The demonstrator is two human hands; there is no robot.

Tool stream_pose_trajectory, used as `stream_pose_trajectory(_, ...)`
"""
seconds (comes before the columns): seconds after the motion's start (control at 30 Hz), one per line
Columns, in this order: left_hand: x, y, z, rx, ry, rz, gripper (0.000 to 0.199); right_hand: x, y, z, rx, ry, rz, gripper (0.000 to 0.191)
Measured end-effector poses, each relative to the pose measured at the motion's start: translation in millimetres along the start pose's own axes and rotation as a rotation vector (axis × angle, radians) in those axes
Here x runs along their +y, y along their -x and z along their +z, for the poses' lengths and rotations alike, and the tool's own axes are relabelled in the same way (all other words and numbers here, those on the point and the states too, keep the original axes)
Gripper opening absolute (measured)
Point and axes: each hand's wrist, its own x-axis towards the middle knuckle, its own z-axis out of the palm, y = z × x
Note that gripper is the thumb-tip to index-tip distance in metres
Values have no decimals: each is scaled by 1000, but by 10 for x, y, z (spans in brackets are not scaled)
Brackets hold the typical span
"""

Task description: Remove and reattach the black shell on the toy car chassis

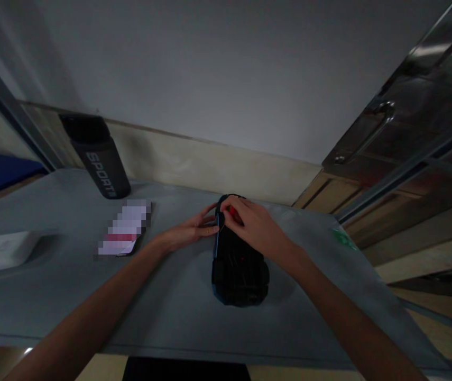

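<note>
A black toy car (241,270) with blue along its side lies on the grey table, wheels and underside facing up. My left hand (189,232) grips its left edge near the far end, thumb and fingers against the side. Over the far half of the underside, my right hand (253,222) is closed in a pinch. A small red piece (232,210) shows between its fingers; most of it is hidden, so I cannot tell its kind. The hand also covers part of the car beneath it.
A dark sports bottle (101,159) stands at the back left against the wall. In front of it lies a phone (126,227) with a blurred screen. A white object (3,251) is at the far left, and a green wrapper (343,238) near the right edge.
</note>
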Motion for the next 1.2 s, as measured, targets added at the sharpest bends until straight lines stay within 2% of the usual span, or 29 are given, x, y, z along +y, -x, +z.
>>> stream_pose_trajectory(0.13,-8,-7,0,25,-8,1,109,-118,-83,-41,-123,193,134,23)
stream_pose_trajectory(0.2,-10,-5,-1,25,-12,-4,109,-150,-113,-69,-135,214,164,27)
stream_pose_trajectory(0.37,7,3,6,9,-37,7,108,-88,-143,-103,-114,31,-20,21)
stream_pose_trajectory(0.53,9,-1,10,12,-51,8,109,-82,-167,-50,-109,101,66,17)
stream_pose_trajectory(0.63,-4,-6,1,27,-29,-8,113,-111,-164,-44,-94,167,99,22)
stream_pose_trajectory(0.7,-14,-10,-7,23,-24,-2,113,-108,-155,-63,-90,132,59,17)
stream_pose_trajectory(0.8,-20,-14,-13,10,-31,4,109,-82,-147,-97,-107,56,-18,21)
stream_pose_trajectory(0.93,-17,-7,-7,44,-51,-8,109,-96,-153,-101,-132,105,37,15)
stream_pose_trajectory(1.03,-8,-2,0,51,-50,-8,113,-138,-145,-101,-136,149,87,20)
stream_pose_trajectory(1.2,8,-5,5,14,-61,-5,104,-139,-115,-113,-128,41,0,22)
